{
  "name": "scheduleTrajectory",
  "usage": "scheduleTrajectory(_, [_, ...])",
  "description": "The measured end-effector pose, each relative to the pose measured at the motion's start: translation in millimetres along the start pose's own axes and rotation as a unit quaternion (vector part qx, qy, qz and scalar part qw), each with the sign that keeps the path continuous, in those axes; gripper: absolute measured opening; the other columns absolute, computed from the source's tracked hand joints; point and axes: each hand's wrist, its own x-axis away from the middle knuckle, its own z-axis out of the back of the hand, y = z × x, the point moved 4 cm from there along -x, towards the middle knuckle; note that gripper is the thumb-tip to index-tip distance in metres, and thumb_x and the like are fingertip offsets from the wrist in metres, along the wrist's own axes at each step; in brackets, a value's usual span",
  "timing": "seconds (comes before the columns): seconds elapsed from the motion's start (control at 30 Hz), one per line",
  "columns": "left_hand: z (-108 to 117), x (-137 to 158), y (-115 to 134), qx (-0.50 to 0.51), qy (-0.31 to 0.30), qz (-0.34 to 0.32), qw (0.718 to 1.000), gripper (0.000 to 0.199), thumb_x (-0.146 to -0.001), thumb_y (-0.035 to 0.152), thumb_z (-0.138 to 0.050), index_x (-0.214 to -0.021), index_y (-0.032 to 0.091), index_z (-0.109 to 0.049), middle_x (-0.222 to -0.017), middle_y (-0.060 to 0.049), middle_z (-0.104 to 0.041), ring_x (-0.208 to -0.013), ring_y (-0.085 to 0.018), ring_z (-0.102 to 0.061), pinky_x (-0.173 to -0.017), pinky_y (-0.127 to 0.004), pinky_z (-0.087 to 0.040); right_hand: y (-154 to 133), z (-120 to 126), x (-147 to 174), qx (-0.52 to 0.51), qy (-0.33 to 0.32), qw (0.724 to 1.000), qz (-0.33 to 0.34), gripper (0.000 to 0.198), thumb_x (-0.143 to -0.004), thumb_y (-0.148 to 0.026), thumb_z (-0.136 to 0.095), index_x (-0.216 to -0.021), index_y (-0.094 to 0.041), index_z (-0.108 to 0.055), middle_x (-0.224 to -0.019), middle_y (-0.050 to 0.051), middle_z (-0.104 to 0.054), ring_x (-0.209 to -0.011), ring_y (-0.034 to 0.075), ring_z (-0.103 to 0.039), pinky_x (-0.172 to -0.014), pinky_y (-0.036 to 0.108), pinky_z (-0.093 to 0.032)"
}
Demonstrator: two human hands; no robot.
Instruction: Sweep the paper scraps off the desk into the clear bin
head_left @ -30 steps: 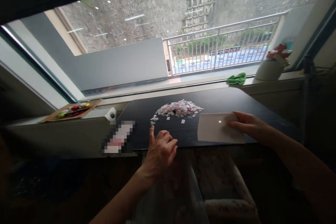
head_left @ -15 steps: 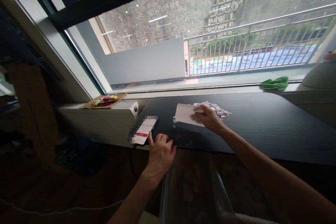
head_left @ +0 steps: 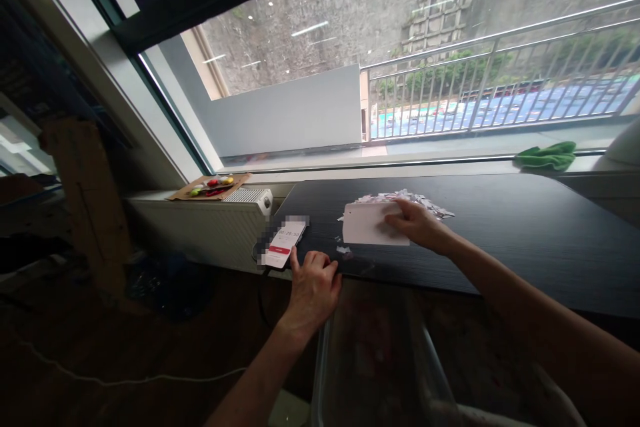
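Note:
My right hand (head_left: pixel 417 223) grips a thin white rectangular card (head_left: pixel 367 223) with a small hole near one corner. The card is tilted up in front of a heap of small paper scraps (head_left: pixel 425 200) and hides part of it. A few loose scraps (head_left: pixel 343 250) lie near the card's lower left corner. At the front edge of the dark table (head_left: pixel 500 233), my left hand (head_left: pixel 315 283) rests with bent fingers and its thumb apart, holding nothing visible. Just beyond that thumb lies a phone (head_left: pixel 285 243) showing a timer.
Below the table edge stands a clear plastic bin (head_left: pixel 325 360). A radiator (head_left: pixel 215 220) to the left carries cardboard (head_left: pixel 235 180) with small colourful items. On the window sill lies a green cloth (head_left: pixel 547 157). A white cable (head_left: pixel 150 380) crosses the floor.
The card has turned so that its lower edge is more level, and loose scraps now show below it. My left hand stays by the phone. The whole view has shifted slightly.

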Motion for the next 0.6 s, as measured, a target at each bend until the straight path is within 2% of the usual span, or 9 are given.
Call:
scheduleTrajectory(0.2, [3, 6, -1, 0.011, 0.013, -0.013, 1.000, 0.016, -0.089, 0.019, -0.056, -0.092, 0.019, -0.071, -0.098, -0.006, -0.069, -0.103, -0.025, -0.058, -0.113, -0.067, -0.020, 0, -5, 4, 0.006, -0.009, 0.999, -0.030, 0.007, -0.069, -0.020, -0.063, -0.074, -0.019, -0.059, -0.065, -0.001, -0.060, -0.058, 0.012, -0.056, -0.050, 0.022, -0.043])
scheduleTrajectory(0.4, [4, 10, -3, 0.033, 0.013, -0.013, 0.999, 0.017, -0.089, 0.019, -0.056, -0.094, 0.021, -0.071, -0.100, -0.006, -0.070, -0.104, -0.025, -0.058, -0.112, -0.069, -0.020, 6, 0, 13, -0.029, -0.027, 0.997, -0.073, 0.010, -0.067, -0.021, -0.067, -0.076, -0.019, -0.063, -0.067, 0.001, -0.066, -0.061, 0.015, -0.062, -0.051, 0.024, -0.048])
scheduleTrajectory(0.6, [6, 9, -1, 0.030, -0.007, 0.004, 1.000, 0.016, -0.088, 0.017, -0.057, -0.093, 0.020, -0.071, -0.101, -0.005, -0.070, -0.106, -0.025, -0.058, -0.112, -0.068, -0.020, 18, 6, 14, -0.066, 0.004, 0.988, -0.141, 0.011, -0.065, -0.014, -0.067, -0.073, -0.021, -0.063, -0.070, 0.003, -0.071, -0.062, 0.017, -0.065, -0.051, 0.024, -0.051])
